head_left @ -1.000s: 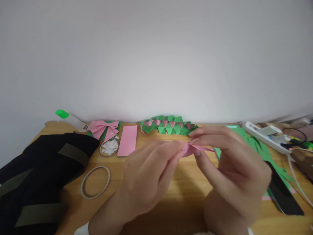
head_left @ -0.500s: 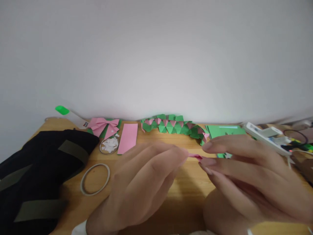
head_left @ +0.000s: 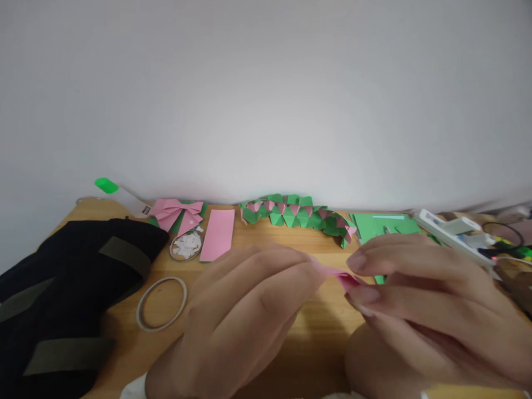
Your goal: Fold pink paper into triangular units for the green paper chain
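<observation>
Paper (head_left: 346, 280), pink, small and folded, is up over the near middle of the yellow-brown wooden table (head_left: 274, 238), between two hands. The bare left hand (head_left: 249, 310) holds its left end in a tight pinch, and the fingers hide much of it. The bare right hand (head_left: 436, 310) seems to pinch the right end, but that spot is blurry; one finger is up, away from the rest. A thin white ring (head_left: 140, 313) lies just left of the left hand. Far off, by the wall, are a pink paper bow (head_left: 177, 211), a flat pink paper rectangle (head_left: 218, 235) and a bumpy green and pink folded-paper chain (head_left: 276, 216). Flat green paper sheets (head_left: 369, 224) lie far right, past the right hand.
</observation>
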{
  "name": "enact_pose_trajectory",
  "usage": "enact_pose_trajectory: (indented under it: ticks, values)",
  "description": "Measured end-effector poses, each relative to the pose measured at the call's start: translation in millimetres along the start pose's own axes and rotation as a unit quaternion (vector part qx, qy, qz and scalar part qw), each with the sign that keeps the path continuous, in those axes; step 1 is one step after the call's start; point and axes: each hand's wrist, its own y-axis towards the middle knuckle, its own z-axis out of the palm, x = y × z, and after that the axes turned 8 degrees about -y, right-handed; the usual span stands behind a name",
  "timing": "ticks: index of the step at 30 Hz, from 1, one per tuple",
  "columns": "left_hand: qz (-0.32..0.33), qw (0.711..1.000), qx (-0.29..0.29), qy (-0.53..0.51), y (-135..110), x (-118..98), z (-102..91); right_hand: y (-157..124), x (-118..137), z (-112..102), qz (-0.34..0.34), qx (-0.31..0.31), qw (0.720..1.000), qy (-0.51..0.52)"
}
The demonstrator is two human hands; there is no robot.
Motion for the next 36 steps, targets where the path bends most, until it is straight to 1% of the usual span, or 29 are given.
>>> enact_pose_trajectory:
  ticks: [2, 4, 6, 7, 8, 10, 11, 12, 14, 18, 22, 25, 28, 31, 33, 36]
  values:
    - [-0.009, 1.0, -0.006, 0.0, 1.7, 0.5, 0.9, -2.0, 0.7, 3.4, 0.025, 0.007, 0.999, 0.024]
    - [-0.013, 1.0, -0.008, 0.007, 3.8, 2.4, 2.8, -5.0, 2.2, 10.0, 0.062, -0.015, 0.997, 0.052]
    - [-0.014, 1.0, 0.01, 0.014, 4.8, 5.3, 6.7, -7.3, 3.5, 17.0, 0.11, -0.032, 0.991, 0.069]
    - [-0.016, 1.0, -0.002, 0.015, 4.6, 6.9, 9.6, -8.0, 3.9, 19.8, 0.131, -0.025, 0.988, 0.072]
    - [-0.017, 0.999, -0.034, 0.007, 4.0, 8.4, 13.0, -8.1, 4.1, 21.8, 0.145, -0.009, 0.987, 0.073]
    - [-0.004, 0.996, -0.092, -0.016, 2.1, 10.9, 20.1, -7.3, 4.0, 23.6, 0.156, 0.018, 0.985, 0.068]
    - [-0.015, 0.993, -0.112, -0.018, 1.1, 11.7, 23.3, -6.5, 3.7, 23.7, 0.156, 0.022, 0.985, 0.063]
    - [-0.022, 0.993, -0.119, -0.019, 0.4, 12.3, 26.0, -5.8, 3.4, 23.6, 0.156, 0.021, 0.986, 0.057]
    - [-0.05, 0.992, -0.116, -0.011, 0.3, 13.0, 29.5, -4.8, 2.6, 23.5, 0.168, 0.017, 0.984, 0.047]
    - [-0.1, 0.99, -0.102, 0.001, 4.6, 15.3, 31.1, -5.8, 0.4, 26.8, 0.212, -0.01, 0.976, 0.046]
    - [-0.127, 0.989, -0.075, -0.021, 10.5, 17.2, 30.7, -6.8, -1.0, 33.2, 0.26, -0.043, 0.963, 0.059]
    - [-0.151, 0.985, -0.068, -0.038, 12.1, 17.9, 30.3, -5.3, -0.9, 36.4, 0.267, -0.033, 0.959, 0.092]
    - [-0.187, 0.975, -0.094, -0.07, 10.3, 19.9, 30.5, -3.8, -0.5, 36.8, 0.279, -0.022, 0.951, 0.133]
    - [-0.218, 0.958, -0.121, -0.141, 7.6, 23.3, 31.0, -3.7, -0.8, 34.3, 0.28, -0.033, 0.94, 0.192]
    - [-0.228, 0.945, -0.137, -0.189, 6.6, 25.2, 31.4, -3.6, -0.7, 32.0, 0.28, -0.039, 0.931, 0.232]
    - [-0.227, 0.933, -0.16, -0.227, 6.4, 26.8, 31.6, -2.2, 0.9, 29.9, 0.278, -0.013, 0.926, 0.255]
